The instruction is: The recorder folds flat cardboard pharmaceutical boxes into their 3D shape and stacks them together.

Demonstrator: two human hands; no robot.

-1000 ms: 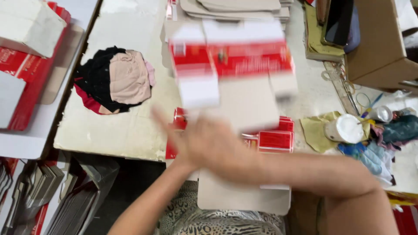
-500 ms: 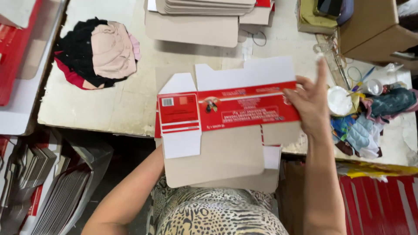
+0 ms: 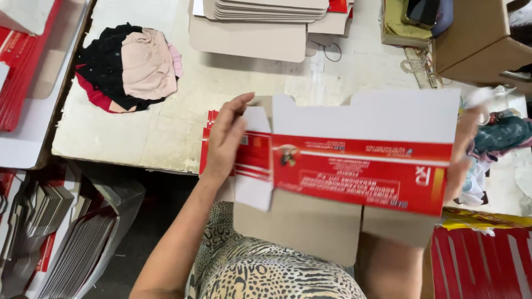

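Observation:
I hold a flat red and white carton blank point(image 3: 360, 166) up in front of me, printed side toward me and upside down. My left hand point(image 3: 227, 138) grips its left end, fingers bent over the side flap. My right hand point(image 3: 463, 149) holds the right edge, mostly hidden behind the card. Brown unprinted flaps hang below the red band. More red blanks point(image 3: 208, 141) lie on the table just behind my left hand.
A stack of flat brown card blanks point(image 3: 266, 22) lies at the table's far side. A pile of black, pink and red cloth point(image 3: 130, 69) sits at the left. A brown cardboard box point(image 3: 476, 39) stands far right. Red cartons point(image 3: 19, 72) lie at far left.
The carton blank has come closer and tilted up. My left hand, earlier below it, now grips its left end. My right hand has slid to the right edge.

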